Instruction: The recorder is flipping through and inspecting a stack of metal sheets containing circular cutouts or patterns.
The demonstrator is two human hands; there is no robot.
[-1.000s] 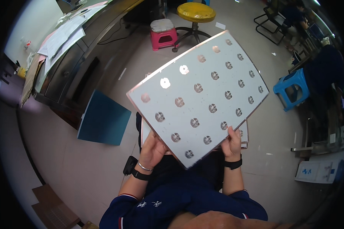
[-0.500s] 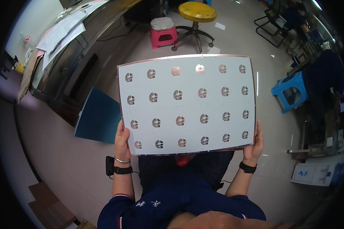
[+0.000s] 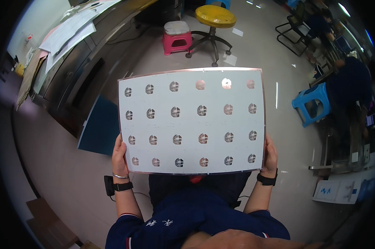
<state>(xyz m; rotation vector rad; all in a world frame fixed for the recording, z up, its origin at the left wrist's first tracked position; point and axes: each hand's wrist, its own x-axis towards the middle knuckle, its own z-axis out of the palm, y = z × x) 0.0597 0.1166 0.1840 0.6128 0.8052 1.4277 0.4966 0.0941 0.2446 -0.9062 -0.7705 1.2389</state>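
Note:
A large white panel (image 3: 189,124) with copper-coloured edges and rows of small round copper patterns is held up in front of me over my lap. It looks like a printed circuit board panel. My left hand (image 3: 120,155) grips its left edge near the lower corner, and my right hand (image 3: 271,155) grips the right edge at about the same height. Fingers of both hands go partly behind the panel and are hidden there. A patch of the upper right patterns shines with reflected light.
A dark teal board (image 3: 98,128) leans at left beside a desk (image 3: 67,79) with papers (image 3: 71,39). Ahead stand a pink stool (image 3: 177,39) and a yellow round stool (image 3: 215,17). At right, a person in dark clothes (image 3: 351,81) is near a blue stool (image 3: 312,101).
The panel and both my hands have shifted left and slightly down. The panel's tilt has changed a little, moving the bright reflection across its patterns. Both hands keep their hold.

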